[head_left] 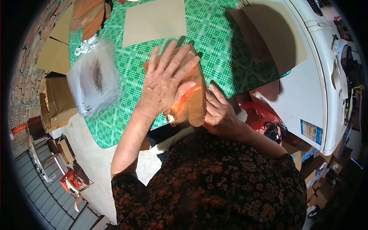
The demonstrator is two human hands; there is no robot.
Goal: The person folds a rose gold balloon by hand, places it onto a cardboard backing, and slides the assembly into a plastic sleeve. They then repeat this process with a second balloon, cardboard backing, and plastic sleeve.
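Dark floral shirt [218, 180] is seen nearest the lens, at the near side of the table [109, 132]. Table is covered by a green checked cloth [212, 23].

Orange bag [197, 105], see-through plastic, is held at the table's near edge, roughly mid-width; its lower end is carried past that edge toward the shirt. Whether its upper part is fully supported by the table can't be told.

Left hand [165, 86]: laid palm down on the bag, fingers slightly spread and pointed toward the table's far side, thumb angled across the bag. Nothing is seen pinched by it.

Right hand [220, 115]: placed at the bag's right edge, just off the table's near edge. Index is extended, other fingers are bent. Thumb is hidden, so whether the bag is pinched can't be told.

Clear plastic bags [90, 82], smeared by blur and marked with dark lines, are piled on the table's left edge. Another orange sheet [89, 17] is located at the table's far left corner. One flat cardboard sheet [155, 21] is laid at the table's far side; more cardboard pieces [278, 34] are set over its right end, half shadowed.

Off the table: open carton [59, 99] is parked beside the left edge; black cable [273, 132] is bunched on something red [257, 113] by the near right corner.
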